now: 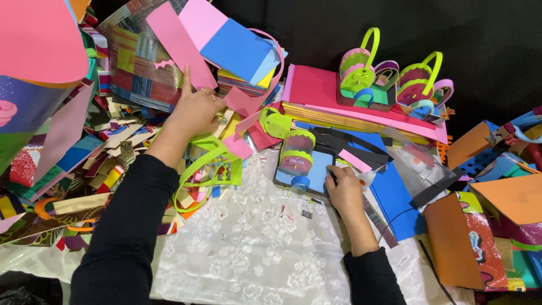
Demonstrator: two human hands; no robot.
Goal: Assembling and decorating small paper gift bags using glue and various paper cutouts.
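Reaching up and away across the clutter, the left hand (pixel 195 110) lies on a heap of coloured foam-sheet scraps, its index finger stretched onto a long pink foam strip (pixel 179 45) and the other fingers spread loosely over the pieces, closed on nothing that can be seen. The right hand (pixel 344 189) sits at the near edge of a small foam basket base (pixel 316 169), a light blue panel in a dark frame, with its fingers curled around what looks like a white glue bottle (pixel 367 178); how tightly they grip it cannot be told. On that base stands a short green and pink foam cylinder (pixel 296 151). The step in hand seems to be picking a strip from the pile while the half-built piece is steadied; drawing the pink strip free would call for sliding it out from under the blue sheet (pixel 237 48) that overlaps it. Finished green-handled baskets (pixel 389 79) stand on stacked sheets at the back. Open room is scant: only the white lace cloth (pixel 248 243) on the counter near the body lies bare, with scrap heaps crowding left and right.
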